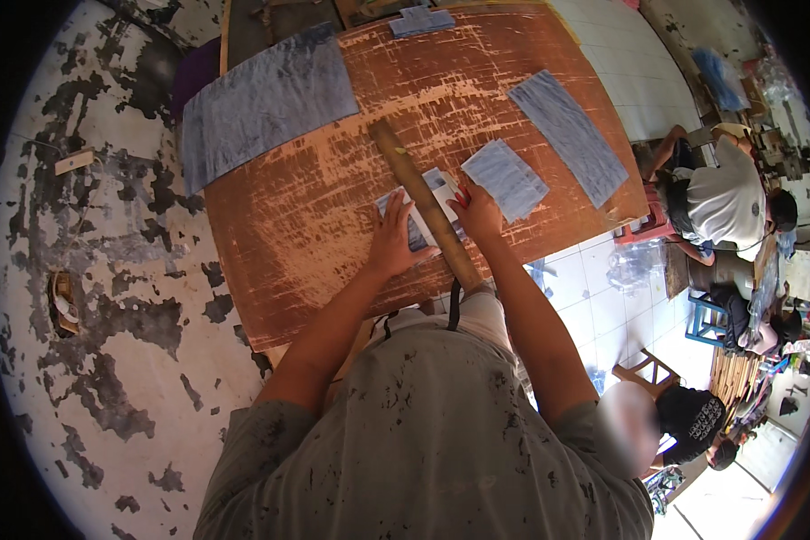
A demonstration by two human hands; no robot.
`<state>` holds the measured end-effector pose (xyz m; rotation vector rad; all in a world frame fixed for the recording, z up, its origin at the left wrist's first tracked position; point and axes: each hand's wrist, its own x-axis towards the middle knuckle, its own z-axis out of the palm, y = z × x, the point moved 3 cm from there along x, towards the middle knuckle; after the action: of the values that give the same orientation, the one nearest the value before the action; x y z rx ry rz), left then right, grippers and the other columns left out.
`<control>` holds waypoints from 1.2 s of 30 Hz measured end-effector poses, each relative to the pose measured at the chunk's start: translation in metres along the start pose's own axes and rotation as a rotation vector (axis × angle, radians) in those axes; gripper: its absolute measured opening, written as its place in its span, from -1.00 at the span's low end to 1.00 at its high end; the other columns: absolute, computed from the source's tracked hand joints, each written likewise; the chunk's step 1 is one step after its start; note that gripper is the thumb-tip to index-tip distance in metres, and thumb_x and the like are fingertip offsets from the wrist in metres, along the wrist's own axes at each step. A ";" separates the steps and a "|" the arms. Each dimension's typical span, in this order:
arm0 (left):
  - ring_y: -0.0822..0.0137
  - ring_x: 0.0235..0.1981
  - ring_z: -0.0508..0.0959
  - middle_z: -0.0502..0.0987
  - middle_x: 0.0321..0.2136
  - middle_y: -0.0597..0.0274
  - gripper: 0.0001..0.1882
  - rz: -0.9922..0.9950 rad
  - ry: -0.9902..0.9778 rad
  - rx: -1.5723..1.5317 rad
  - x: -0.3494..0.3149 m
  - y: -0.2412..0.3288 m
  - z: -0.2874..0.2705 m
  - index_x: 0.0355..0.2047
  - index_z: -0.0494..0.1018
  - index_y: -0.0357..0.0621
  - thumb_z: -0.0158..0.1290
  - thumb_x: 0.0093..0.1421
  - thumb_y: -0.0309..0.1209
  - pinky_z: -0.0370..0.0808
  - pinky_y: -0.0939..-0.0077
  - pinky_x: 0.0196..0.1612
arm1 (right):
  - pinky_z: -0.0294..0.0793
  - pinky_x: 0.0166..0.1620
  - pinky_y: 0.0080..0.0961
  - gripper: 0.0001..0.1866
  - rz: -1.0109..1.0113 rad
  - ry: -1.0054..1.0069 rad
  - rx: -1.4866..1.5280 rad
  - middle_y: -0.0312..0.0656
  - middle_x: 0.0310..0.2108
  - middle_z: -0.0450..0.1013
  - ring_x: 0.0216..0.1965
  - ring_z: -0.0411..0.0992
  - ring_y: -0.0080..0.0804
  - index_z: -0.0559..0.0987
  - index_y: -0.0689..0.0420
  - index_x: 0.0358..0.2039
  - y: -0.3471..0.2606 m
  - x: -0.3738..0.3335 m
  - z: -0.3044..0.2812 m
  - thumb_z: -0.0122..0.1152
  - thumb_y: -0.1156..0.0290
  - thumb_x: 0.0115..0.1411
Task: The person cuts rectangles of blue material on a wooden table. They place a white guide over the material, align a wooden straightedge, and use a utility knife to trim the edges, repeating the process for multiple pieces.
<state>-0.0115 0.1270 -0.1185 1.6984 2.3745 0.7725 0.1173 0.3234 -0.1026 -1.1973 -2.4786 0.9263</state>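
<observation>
My left hand lies with fingers spread over a grey-blue streaked sheet and a white piece, left of a long brown wooden strip. The strip runs diagonally between my hands, its near end by my waist. To its right, my right hand has its fingers bent at the edge of another white piece. Something small and red shows at those fingertips; its kind cannot be made out. Part of the grey-blue sheet shows beyond the hands, beside the strip.
A scratched brown board forms the worktop. On it lie a large grey-blue sheet, a small square stack, a long rectangle and small pieces at the far edge. People sit at right; a peeling wall stands left.
</observation>
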 end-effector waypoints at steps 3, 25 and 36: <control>-0.24 0.59 -0.01 -0.04 0.56 -0.21 0.28 -0.013 -0.002 0.036 -0.004 -0.002 0.000 0.48 0.05 -0.21 0.41 0.02 0.30 -0.17 -0.56 0.51 | 0.62 -0.03 -0.03 -0.52 0.064 -0.093 -0.038 -0.06 -0.17 0.69 -0.07 0.65 0.05 0.68 0.02 -0.04 -0.008 0.011 0.001 0.56 0.00 0.16; -0.12 0.64 -0.15 -0.12 0.62 -0.10 0.41 -0.023 -0.099 0.231 -0.006 -0.005 -0.021 0.56 0.08 -0.23 0.25 -0.01 0.55 -0.15 -0.54 0.52 | 0.61 0.08 -0.04 -0.37 0.183 -0.256 -0.094 -0.04 -0.04 0.69 0.04 0.64 0.04 0.67 -0.09 0.16 -0.002 0.018 0.003 0.56 -0.07 0.14; -0.20 0.62 -0.12 -0.10 0.59 -0.27 0.37 -0.056 -0.033 0.239 -0.035 -0.005 -0.036 0.44 0.17 -0.52 0.26 0.03 0.50 -0.14 -0.50 0.52 | 0.60 0.10 -0.01 -0.36 0.113 -0.186 -0.082 0.00 -0.04 0.69 0.04 0.64 0.07 0.65 -0.04 0.17 -0.005 0.016 0.003 0.57 -0.04 0.14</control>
<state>-0.0172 0.0823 -0.0969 1.7018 2.5664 0.4642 0.1026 0.3315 -0.1025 -1.3463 -2.6403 1.0166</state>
